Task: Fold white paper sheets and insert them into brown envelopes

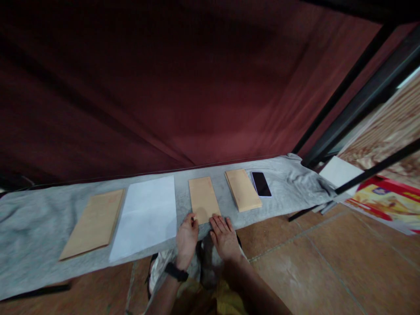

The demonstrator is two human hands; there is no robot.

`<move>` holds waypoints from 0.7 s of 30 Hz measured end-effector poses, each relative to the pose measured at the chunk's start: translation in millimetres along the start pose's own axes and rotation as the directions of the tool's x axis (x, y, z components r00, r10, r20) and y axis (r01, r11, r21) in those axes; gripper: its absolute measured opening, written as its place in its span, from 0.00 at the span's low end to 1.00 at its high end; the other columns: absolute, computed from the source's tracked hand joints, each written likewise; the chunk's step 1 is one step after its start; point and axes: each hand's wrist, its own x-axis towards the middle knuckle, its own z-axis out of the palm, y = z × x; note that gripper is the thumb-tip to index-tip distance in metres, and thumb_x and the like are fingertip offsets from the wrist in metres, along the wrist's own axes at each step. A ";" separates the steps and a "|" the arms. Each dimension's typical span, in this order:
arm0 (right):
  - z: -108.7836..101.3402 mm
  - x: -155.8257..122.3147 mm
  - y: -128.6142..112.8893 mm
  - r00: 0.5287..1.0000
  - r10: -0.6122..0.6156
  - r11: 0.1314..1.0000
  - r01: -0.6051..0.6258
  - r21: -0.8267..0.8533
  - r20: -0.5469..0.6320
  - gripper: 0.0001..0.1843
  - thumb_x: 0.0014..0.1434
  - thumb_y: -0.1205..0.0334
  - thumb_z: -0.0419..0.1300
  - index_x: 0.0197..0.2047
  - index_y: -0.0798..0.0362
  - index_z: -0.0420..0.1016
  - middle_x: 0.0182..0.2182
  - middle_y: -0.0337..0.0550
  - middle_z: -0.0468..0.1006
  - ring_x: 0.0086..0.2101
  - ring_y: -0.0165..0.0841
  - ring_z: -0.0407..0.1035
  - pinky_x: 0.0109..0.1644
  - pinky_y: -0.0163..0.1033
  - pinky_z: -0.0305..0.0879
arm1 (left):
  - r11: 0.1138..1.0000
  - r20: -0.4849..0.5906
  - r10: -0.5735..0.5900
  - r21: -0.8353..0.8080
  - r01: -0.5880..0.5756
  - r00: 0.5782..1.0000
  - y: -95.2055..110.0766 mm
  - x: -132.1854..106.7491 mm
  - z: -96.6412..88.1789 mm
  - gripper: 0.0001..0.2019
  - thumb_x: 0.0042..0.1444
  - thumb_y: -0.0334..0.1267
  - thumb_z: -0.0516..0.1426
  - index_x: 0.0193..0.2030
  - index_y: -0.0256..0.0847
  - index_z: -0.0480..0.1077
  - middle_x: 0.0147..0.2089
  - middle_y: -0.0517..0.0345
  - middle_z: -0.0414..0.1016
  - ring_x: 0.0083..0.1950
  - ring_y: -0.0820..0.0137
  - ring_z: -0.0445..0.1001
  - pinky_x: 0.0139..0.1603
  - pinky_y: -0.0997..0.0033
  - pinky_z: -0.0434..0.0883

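A brown paper envelope lies lengthwise in front of me on the grey cloth. At its near left corner my left hand, with a dark band on the wrist, is closed, fingertips pinching the paper edge. My right hand rests on the near right corner, its fingers stretched out flat. To the right sits a stack of brown envelopes. White paper sheets lie to the left, and beyond them is another pile of larger brown envelopes.
A phone with a dark screen lies right of the envelope stack. The grey cloth covers a long narrow bench against a dark red curtain. Black metal bars and a red and yellow box stand at the right, above a tiled floor.
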 end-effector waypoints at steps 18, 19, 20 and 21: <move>-5.4 -1.1 5.5 0.999 0.033 0.999 -0.033 -0.015 0.030 0.27 0.70 0.58 0.54 0.70 0.41 0.61 0.68 0.41 0.66 0.64 0.43 0.60 0.72 0.57 0.44 | 0.735 -0.015 0.601 0.402 -0.546 0.799 -17.3 -40.1 43.1 0.21 0.68 0.34 0.47 0.64 0.37 0.68 0.64 0.46 0.73 0.65 0.58 0.70 0.66 0.53 0.67; -6.3 -0.5 5.1 0.999 0.037 0.999 -0.036 -0.013 0.035 0.27 0.69 0.60 0.55 0.70 0.41 0.62 0.67 0.41 0.66 0.64 0.43 0.60 0.72 0.57 0.44 | 0.732 -0.008 0.602 0.406 -0.548 0.799 -18.8 -40.5 44.2 0.21 0.69 0.34 0.46 0.65 0.37 0.68 0.65 0.45 0.72 0.66 0.58 0.70 0.66 0.53 0.67; -7.0 0.0 4.8 0.999 0.040 0.999 -0.040 -0.010 0.037 0.27 0.69 0.61 0.54 0.70 0.41 0.62 0.67 0.42 0.66 0.64 0.43 0.60 0.72 0.57 0.44 | 0.730 -0.004 0.603 0.408 -0.549 0.798 -20.0 -40.6 44.6 0.22 0.69 0.35 0.46 0.65 0.37 0.67 0.65 0.45 0.72 0.66 0.58 0.70 0.67 0.54 0.67; -7.5 0.4 4.4 0.998 0.044 0.999 -0.043 -0.007 0.037 0.27 0.69 0.61 0.54 0.70 0.42 0.62 0.67 0.42 0.67 0.64 0.43 0.60 0.72 0.57 0.44 | 0.730 -0.006 0.601 0.410 -0.547 0.799 -21.0 -40.7 44.6 0.22 0.69 0.35 0.46 0.66 0.36 0.67 0.65 0.45 0.72 0.67 0.58 0.69 0.67 0.53 0.67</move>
